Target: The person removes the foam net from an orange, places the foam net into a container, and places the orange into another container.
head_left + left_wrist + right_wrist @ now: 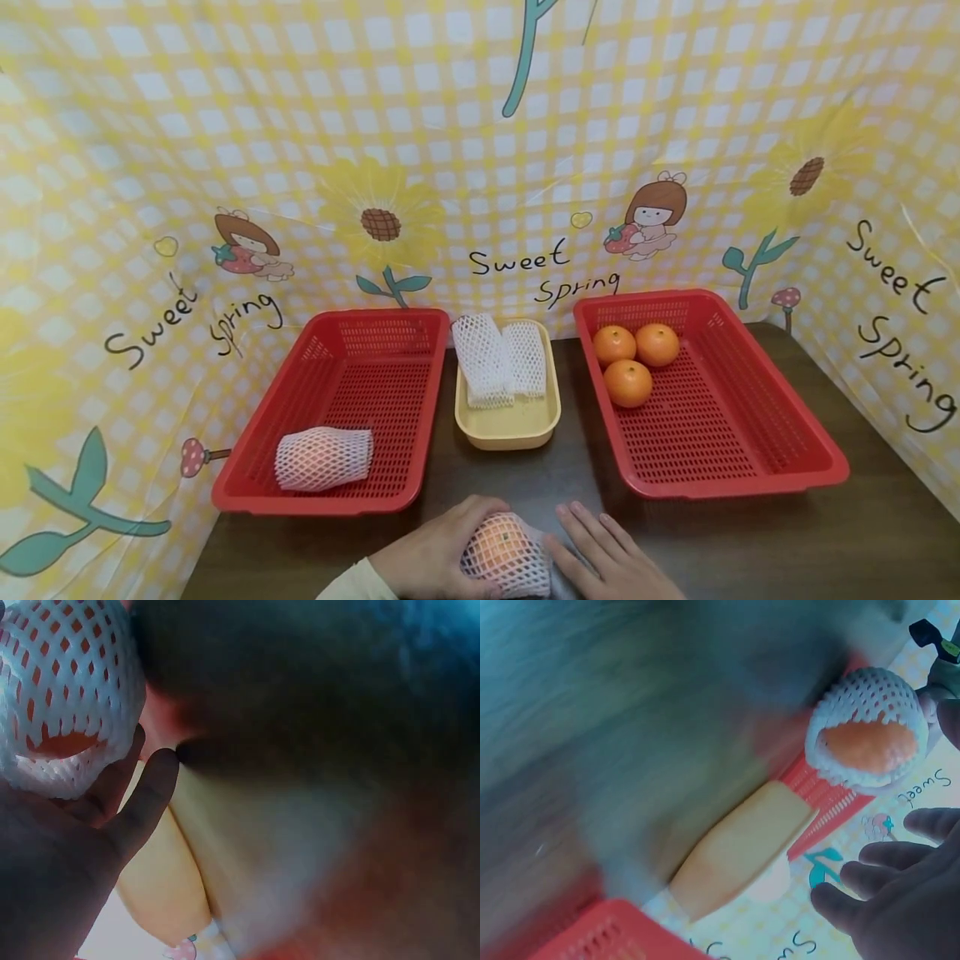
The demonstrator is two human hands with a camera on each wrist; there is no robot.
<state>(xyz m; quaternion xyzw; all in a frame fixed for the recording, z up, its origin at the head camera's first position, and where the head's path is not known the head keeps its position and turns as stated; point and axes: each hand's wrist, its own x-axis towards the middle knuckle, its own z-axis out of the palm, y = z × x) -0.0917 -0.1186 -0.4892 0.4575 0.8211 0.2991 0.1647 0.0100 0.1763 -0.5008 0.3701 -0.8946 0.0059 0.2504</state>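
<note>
One round orange fruit (pixel 501 542) in a white foam-net sleeve (pixel 531 575) fills my curled left hand (pixel 438 548) toward the near edge of the desk (pixel 487 475); my right hand (pixel 609 558), straight-fingered beside it, grips nothing. Probably light, firm under soft foam: cup its middle.

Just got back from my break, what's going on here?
A person's left hand grips a round orange fruit in a white foam net sleeve; the right hand is beside it, fingers extended. Another sleeved fruit lies in the left red plastic basket, three bare fruits sit in the right red basket, and more sleeves lie in the small yellow tray.
</note>
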